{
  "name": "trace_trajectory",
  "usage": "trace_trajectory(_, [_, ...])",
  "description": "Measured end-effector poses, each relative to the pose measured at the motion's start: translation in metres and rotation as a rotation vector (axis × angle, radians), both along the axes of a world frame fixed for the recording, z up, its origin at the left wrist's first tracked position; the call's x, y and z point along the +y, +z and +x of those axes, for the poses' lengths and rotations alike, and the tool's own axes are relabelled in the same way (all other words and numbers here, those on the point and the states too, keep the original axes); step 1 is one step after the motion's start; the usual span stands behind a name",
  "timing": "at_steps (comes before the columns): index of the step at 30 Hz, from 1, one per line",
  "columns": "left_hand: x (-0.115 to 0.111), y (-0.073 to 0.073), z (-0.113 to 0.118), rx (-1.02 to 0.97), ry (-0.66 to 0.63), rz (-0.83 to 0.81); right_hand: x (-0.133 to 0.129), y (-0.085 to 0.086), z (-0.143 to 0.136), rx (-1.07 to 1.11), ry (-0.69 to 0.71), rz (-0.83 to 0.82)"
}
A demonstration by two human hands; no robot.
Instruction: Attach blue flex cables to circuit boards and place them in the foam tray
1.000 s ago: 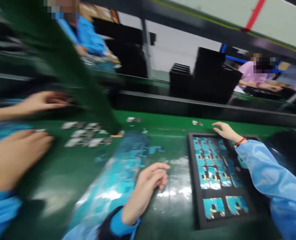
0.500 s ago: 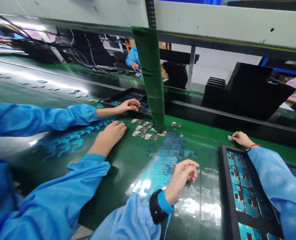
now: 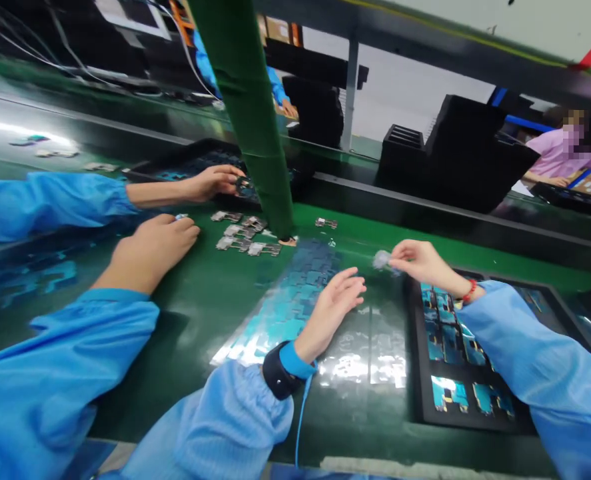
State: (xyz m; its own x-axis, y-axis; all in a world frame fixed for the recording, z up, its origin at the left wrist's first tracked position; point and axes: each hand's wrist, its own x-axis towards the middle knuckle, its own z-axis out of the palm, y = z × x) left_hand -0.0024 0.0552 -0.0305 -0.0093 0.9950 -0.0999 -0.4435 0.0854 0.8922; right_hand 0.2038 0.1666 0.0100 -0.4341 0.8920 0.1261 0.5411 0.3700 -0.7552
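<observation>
My left hand (image 3: 331, 303), with a black band and a blue strap at the wrist, hovers over the bench, fingers apart and nothing in them. Below and beside it, blue-green circuit boards (image 3: 280, 300) lie in rows under a glossy sheet. Between thumb and fingertips my right hand (image 3: 420, 263) pinches a small silvery part (image 3: 382, 260), smeared by motion. That hand is above the far left corner of a black tray (image 3: 418, 393) holding circuit boards (image 3: 449, 393). A single silvery metal piece (image 3: 326, 223) lies farther back on the green mat.
A co-worker's hands (image 3: 158, 250) are at work on my left, one by a dark tray (image 3: 140, 172). Several silvery metal pieces (image 3: 232, 243) lie beside a green-wrapped post (image 3: 255, 133). Black stands (image 3: 468, 160) rise behind the bench. A blue cord (image 3: 302, 413) trails from my left wrist.
My right hand has come left and nearer my left hand, carrying the small silvery part. The view has swung right and down. My left hand stays open, its fingers more outstretched.
</observation>
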Motion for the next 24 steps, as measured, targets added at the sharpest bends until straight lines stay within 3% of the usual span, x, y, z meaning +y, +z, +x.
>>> trace_trajectory(3, [0.004,0.003,-0.002,-0.039,0.027,0.023,-0.035,-0.005,-0.045,0.191,0.146,-0.105])
trace_trajectory(7, [0.016,0.011,-0.019,-0.119,0.141,0.033,-0.042,-0.003,-0.070,0.332,0.162,-0.162])
trace_trajectory(10, [0.027,0.020,-0.040,-0.218,0.295,0.020,-0.037,-0.006,-0.069,0.186,0.132,-0.052])
trace_trajectory(14, [0.035,0.027,-0.062,-0.334,0.423,-0.060,-0.042,-0.029,-0.064,-0.214,0.197,0.118])
trace_trajectory(18, [0.037,0.026,-0.065,-0.364,0.372,-0.163,-0.041,-0.056,-0.064,-0.421,0.143,0.174])
trace_trajectory(24, [0.039,0.014,-0.060,-0.278,0.162,-0.272,-0.004,-0.074,-0.071,-0.415,0.068,0.199])
